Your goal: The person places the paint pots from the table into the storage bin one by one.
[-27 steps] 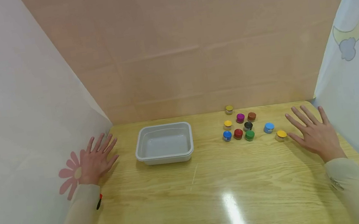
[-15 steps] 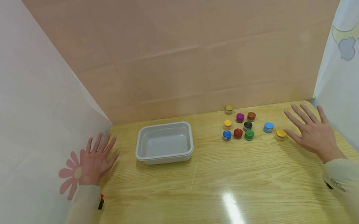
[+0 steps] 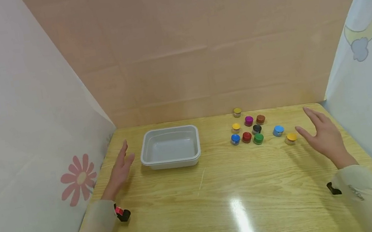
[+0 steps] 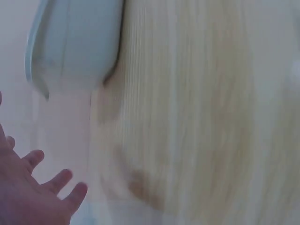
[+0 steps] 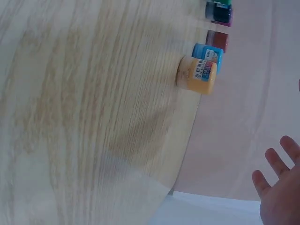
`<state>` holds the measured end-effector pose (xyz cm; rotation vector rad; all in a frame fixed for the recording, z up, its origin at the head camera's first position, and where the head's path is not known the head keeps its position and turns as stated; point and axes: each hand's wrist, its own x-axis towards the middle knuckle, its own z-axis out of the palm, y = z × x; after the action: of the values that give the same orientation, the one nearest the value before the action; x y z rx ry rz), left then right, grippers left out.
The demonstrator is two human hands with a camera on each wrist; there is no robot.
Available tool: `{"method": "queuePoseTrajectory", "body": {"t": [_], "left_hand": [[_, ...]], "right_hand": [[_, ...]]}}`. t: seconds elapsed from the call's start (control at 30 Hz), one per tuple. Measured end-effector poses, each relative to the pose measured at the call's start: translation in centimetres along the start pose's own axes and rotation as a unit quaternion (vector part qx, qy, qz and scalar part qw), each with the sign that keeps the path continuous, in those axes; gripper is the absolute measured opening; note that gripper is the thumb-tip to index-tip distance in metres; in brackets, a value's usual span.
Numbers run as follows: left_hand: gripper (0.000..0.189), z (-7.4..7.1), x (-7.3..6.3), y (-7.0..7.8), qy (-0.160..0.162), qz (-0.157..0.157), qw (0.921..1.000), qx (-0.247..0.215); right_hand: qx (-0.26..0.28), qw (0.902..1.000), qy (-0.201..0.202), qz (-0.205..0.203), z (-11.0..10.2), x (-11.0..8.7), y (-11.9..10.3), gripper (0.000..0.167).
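Observation:
My left hand is raised over the table's left side, turned edge-on with palm inward and holding nothing. To its right stands a light grey plastic tray, whose inside looks bare. On the right, my right hand hovers with its thumb apart from the fingers. Nearest to it is a small paint jar with an orange-yellow lid; the right wrist view shows a printed label on this jar. A light blue jar stands just beyond. Farther left are several more jars, among them a green one and a red one.
The wooden table meets a brown paper-like backdrop at its far edge. Pale printed sheets flank both sides. An olive-lidded jar stands farthest back. Small black devices show at both wrists.
Both hands, earlier spread with palms down, have turned palm inward. The left hand has shifted rightward, toward the tray. The tray and jars stay put.

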<state>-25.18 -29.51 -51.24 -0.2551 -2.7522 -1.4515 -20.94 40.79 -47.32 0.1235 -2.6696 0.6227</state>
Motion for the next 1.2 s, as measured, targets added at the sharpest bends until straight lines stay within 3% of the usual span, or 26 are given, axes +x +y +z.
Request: {"method": "queuePoseTrajectory", "body": {"t": [0.13, 0.27, 0.63, 0.8, 1.07, 1.2], "left_hand": [[0.072, 1.6, -0.1, 0.6, -0.027, -0.031, 0.9926, -0.114], [0.073, 2.9, -0.4, 1.1, -0.028, -0.046, 0.9845, -0.167], [0.073, 5.4, -0.9, 1.1, -0.02, -0.046, 0.9745, -0.219], [0.068, 6.0, -1.0, 1.4, -0.016, -0.052, 0.9758, -0.212], [0.067, 5.6, -1.4, 3.5, -0.025, -0.073, 0.9742, -0.212], [0.069, 6.1, -1.0, 3.1, -0.026, -0.066, 0.9751, -0.21]], "right_hand": [[0.044, 0.9983, -0.02, 0.033, -0.3, -0.2, 0.2, 0.075], [0.087, 0.9946, -0.037, 0.042, -0.1, -0.5, 0.6, 0.076], [0.143, 0.978, -0.127, 0.084, 1.6, -1.4, 0.7, 0.077], [0.155, 0.9708, -0.155, 0.098, 2.4, -1.5, 0.5, 0.077], [0.137, 0.9721, -0.159, 0.104, 3.7, -0.9, 0.4, 0.073], [0.119, 0.9746, -0.157, 0.107, 4.0, -0.7, 0.5, 0.068]]}}
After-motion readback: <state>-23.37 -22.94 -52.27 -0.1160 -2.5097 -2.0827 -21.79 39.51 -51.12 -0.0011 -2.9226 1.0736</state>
